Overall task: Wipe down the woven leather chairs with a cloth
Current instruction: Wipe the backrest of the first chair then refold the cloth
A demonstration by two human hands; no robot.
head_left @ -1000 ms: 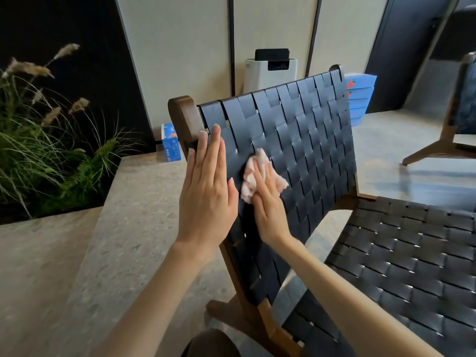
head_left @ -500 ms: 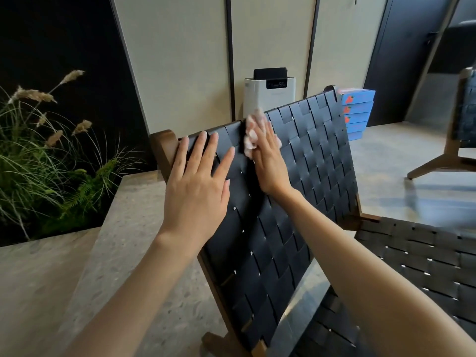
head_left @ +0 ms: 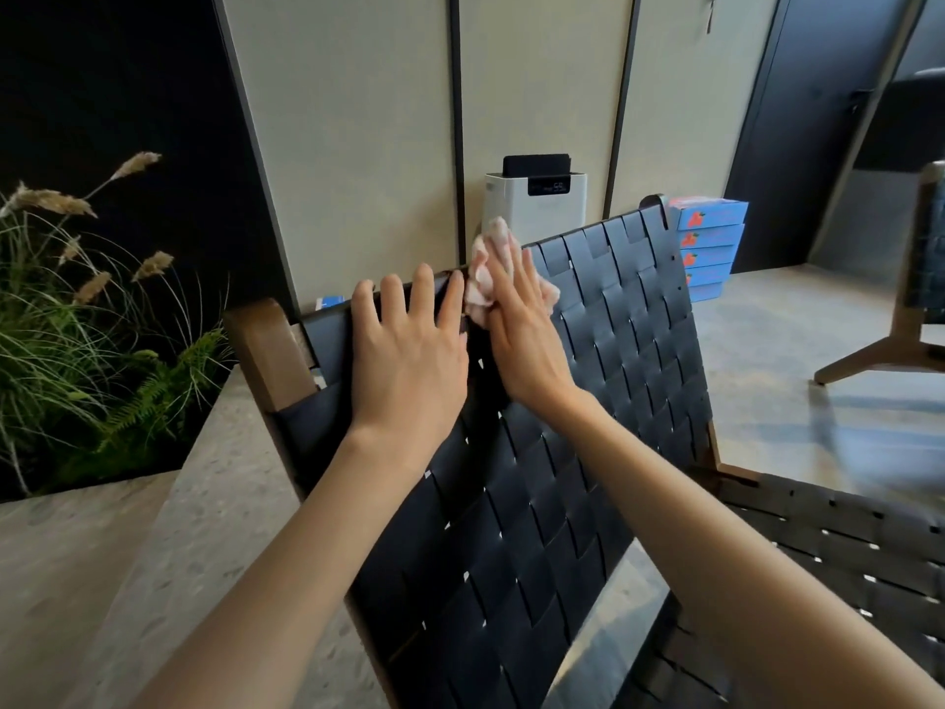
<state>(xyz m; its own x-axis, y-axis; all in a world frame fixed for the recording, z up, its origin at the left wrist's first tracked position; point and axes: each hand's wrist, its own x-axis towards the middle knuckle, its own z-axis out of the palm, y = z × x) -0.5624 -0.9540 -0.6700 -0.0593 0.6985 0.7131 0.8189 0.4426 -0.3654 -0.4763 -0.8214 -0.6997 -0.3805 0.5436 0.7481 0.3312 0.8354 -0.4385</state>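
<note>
A chair with a black woven leather backrest (head_left: 603, 381) and a brown wooden frame (head_left: 268, 350) stands in front of me, its woven seat (head_left: 838, 565) at the lower right. My right hand (head_left: 521, 330) presses a crumpled pink-white cloth (head_left: 486, 278) against the top edge of the backrest with straight fingers. My left hand (head_left: 409, 360) lies flat on the backrest just left of it, fingertips reaching the top rail. Most of the cloth is hidden under my right hand.
A white air purifier (head_left: 537, 202) stands by the wall behind the chair, with stacked blue boxes (head_left: 711, 248) to its right. A planter with grasses and ferns (head_left: 76, 350) is at the left beside a stone ledge (head_left: 153, 555). A second chair (head_left: 915, 309) stands at the far right.
My right hand has slid the cloth up the backrest from its middle to the top edge. My left hand moved up too, from the left side to the top rail.
</note>
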